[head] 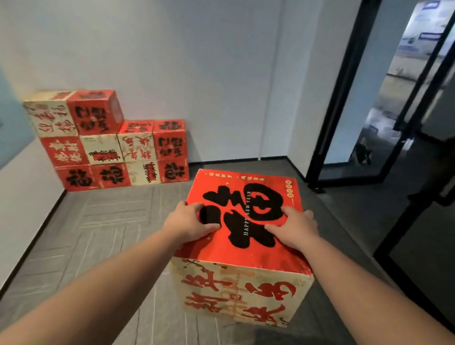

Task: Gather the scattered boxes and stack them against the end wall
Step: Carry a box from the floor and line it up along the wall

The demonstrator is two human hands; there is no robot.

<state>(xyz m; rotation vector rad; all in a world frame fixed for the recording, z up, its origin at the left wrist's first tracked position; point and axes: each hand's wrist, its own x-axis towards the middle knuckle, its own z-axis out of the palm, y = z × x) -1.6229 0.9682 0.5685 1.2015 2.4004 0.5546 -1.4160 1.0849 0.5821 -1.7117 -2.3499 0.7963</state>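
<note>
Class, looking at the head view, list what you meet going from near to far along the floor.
Held box with left hand and right hand on it → stacked boxes → end wall.

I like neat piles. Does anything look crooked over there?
Yes. In the stack against the wall, the top red box sits twisted, out of line with its neighbours. The stack also steps down on its right side.

Matt printed cardboard box (243, 247), worn edges

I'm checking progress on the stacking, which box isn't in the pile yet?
The big red-topped box under both hands, out on the floor. All the others sit in the stack against the wall.
</note>
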